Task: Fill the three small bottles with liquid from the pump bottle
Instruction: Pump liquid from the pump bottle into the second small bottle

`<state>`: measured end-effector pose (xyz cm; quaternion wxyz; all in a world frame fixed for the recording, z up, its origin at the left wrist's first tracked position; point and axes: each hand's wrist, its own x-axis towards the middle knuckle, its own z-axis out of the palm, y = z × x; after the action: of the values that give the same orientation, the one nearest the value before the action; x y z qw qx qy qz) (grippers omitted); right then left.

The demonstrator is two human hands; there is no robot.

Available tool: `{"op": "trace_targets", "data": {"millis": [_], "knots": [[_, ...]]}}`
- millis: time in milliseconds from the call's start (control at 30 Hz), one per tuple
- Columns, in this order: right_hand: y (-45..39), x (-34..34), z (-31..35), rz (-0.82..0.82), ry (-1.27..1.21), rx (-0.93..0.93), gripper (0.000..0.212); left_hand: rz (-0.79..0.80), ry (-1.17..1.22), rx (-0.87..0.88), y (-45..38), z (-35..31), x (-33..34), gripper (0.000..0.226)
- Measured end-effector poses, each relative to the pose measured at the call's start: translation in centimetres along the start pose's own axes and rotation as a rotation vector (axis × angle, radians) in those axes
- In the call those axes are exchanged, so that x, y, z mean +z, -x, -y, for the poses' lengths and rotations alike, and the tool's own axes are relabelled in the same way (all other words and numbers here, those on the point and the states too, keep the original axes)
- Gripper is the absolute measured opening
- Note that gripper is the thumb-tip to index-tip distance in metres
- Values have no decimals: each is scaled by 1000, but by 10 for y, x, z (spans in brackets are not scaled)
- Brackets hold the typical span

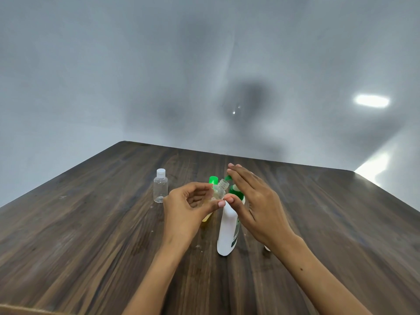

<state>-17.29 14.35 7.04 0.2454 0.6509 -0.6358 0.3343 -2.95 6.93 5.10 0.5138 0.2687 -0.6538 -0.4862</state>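
Left hand point(191, 205) pinches an uncapped small clear bottle point(220, 189) by its body, thumb and fingertips curled round it, neck tilted toward the green spout of the white pump bottle point(228, 228). Right hand point(254, 196) lies flat on the pump head, fingers straight, pressing rather than gripping. Some yellowish liquid seems to sit low in the held bottle; level hard to read behind the fingers.

Handling, as judged: held bottle is thin clear plastic, light, likely to dent if squeezed and to turn slick once soapy. Best held at mid-body, below the threaded neck, mouth kept close under the spout. Pump bottle looks tall and narrow-based, probably tippy under an off-centre push; press straight down.

Around: a green-capped bottle point(212, 179) with yellow content stands just behind the left hand, mostly hidden. A capped, empty-looking clear bottle point(160, 186) stands apart to the left on the wooden table point(91, 223). A small pale object point(267, 248), possibly a cap, peeks from under the right wrist. The green-capped bottle crowds the filling spot
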Motion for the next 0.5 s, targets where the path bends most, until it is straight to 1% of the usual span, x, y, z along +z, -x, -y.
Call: {"op": "trace_targets", "data": {"millis": [200,400,500], "knots": [[4,3,3,-5,-14,22,77,4,7,7,1,1,0,55],[1,1,2,-14,9,15,77,-2,-8,9,0,3,-1,44],[2,3,3,-12,0,33,78,-6,-3,16,0,2,-1,44]]}}
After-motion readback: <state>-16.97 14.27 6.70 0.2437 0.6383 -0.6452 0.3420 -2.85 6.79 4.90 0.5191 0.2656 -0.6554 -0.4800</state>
